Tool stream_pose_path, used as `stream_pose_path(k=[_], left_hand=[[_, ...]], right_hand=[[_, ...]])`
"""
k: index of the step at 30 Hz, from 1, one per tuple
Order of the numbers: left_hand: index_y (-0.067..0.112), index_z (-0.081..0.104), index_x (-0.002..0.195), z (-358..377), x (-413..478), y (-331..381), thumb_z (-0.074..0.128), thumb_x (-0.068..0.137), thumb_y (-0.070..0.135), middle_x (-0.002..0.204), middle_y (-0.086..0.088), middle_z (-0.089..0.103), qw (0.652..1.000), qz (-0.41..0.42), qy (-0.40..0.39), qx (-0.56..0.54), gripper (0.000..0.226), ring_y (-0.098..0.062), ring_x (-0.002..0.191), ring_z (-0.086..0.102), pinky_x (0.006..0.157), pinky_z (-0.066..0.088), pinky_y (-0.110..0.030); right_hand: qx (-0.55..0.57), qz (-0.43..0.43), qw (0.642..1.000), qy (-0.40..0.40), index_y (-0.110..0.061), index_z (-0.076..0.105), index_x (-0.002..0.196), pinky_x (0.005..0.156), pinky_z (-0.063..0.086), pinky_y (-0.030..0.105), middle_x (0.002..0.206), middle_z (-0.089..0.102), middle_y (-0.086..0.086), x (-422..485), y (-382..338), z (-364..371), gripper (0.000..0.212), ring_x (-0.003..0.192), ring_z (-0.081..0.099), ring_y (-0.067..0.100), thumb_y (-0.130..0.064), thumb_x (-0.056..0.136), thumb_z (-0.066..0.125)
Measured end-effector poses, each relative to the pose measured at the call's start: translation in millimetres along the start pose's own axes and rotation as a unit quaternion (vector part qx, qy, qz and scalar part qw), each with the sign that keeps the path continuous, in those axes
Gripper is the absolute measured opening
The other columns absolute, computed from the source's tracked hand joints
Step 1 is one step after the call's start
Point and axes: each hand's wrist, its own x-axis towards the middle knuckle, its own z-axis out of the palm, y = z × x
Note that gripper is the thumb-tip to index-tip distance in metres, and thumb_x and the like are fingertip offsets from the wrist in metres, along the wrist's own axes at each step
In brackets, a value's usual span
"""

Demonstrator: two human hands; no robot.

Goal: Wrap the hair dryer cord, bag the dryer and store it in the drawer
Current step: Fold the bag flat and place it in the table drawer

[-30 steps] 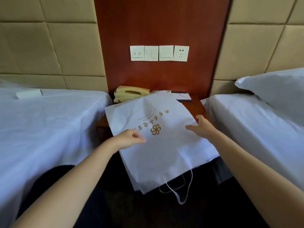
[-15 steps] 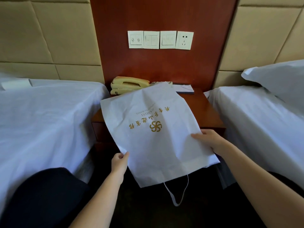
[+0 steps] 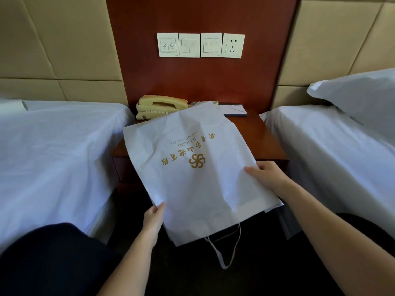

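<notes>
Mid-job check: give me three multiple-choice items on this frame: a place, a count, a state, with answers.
1. Where is the telephone? A on the floor; B back left of the nightstand; C hanging on the wall.
2. How many wall plates on the wood panel? A two; B six; C four.
3. How is the bag held? A left hand and right hand each grip an edge; B one hand only; C unheld.
Answers: B, it sits at the rear left corner; C, four white plates form one row; A, each hand's thumb lies on the bag.
</notes>
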Motion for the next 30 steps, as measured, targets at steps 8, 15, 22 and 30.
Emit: stream_pose_path(k=[8,15,22,30], left_hand=[[0.002,0.046,0.063,0,-16,-6,0.051,0.093,0.010,0.062,-0.008,0.043,0.989,0.080,0.126,-0.019,0.032,-0.022,0.068,0.043,0.066,0.032,-0.031],[0.001,0.048,0.074,-14,-50,1,0.049,0.093,0.009,0.072,-0.011,0.047,0.975,0.121,0.184,-0.010,0.020,-0.033,0.075,0.048,0.065,0.033,-0.032],[0.008,0.018,0.144,-41,-93,22,0.067,0.084,0.012,0.125,-0.018,0.048,0.990,0.074,0.117,-0.010,0.077,-0.032,0.110,0.053,0.091,0.042,-0.037],[0.023,0.030,0.143,-64,-122,42,0.055,0.086,-0.001,0.141,-0.011,0.042,0.983,0.148,0.084,0.063,0.066,-0.031,0.119,0.049,0.095,0.044,-0.043]], right_hand=[[-0.056,-0.006,0.998,0.021,-0.005,0.070,0.081,0.058,0.047,0.028,0.075,0.066,0.008,0,8,-7,0.014,0.063,0.060,0.020,-0.017,0.087,0.064],[-0.159,-0.053,0.985,0.034,-0.017,0.057,0.094,0.063,0.041,0.028,0.088,0.061,0.002,-8,7,-6,0.014,0.082,0.058,0.022,-0.014,0.083,0.065],[-0.057,-0.006,0.993,-0.101,-0.014,0.044,0.125,0.082,0.053,0.036,0.110,0.061,0.001,-23,16,-6,0.072,0.099,0.061,0.019,-0.020,0.065,0.084],[-0.100,0.012,0.993,-0.065,-0.013,0.018,0.150,0.103,0.039,0.033,0.145,0.041,0.012,-42,3,-22,0.086,0.126,0.048,0.028,-0.006,0.081,0.069]])
